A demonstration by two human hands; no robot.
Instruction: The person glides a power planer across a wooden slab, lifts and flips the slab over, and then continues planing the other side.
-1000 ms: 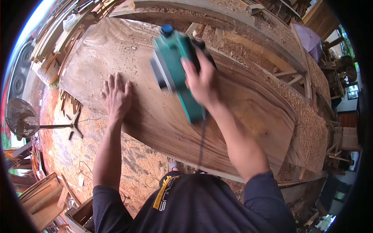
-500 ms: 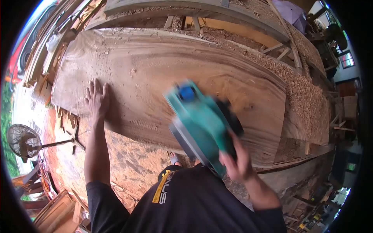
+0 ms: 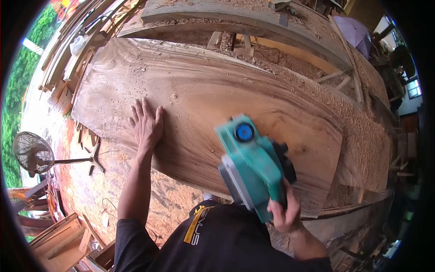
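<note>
A wide wooden slab (image 3: 195,104) with wavy grain and scattered shavings lies across the middle of the view. On its left part my left hand (image 3: 147,124) rests palm down, fingers spread, holding nothing. My right hand (image 3: 286,211) is wrapped round the rear handle of a teal power planer (image 3: 249,158) with a blue round knob at its front. The planer is over the slab's near edge, right of centre; whether its base touches the wood cannot be seen.
Behind the slab is a thick timber beam (image 3: 244,20) on supports. Shavings (image 3: 362,145) cover the surface at the right. A fan (image 3: 34,153) stands on the left, and wood pieces (image 3: 59,242) lie at the lower left.
The view has shifted. My left hand has moved right along the slab, nearer the planer. The planer, in my right hand, appears slightly closer to my body.
</note>
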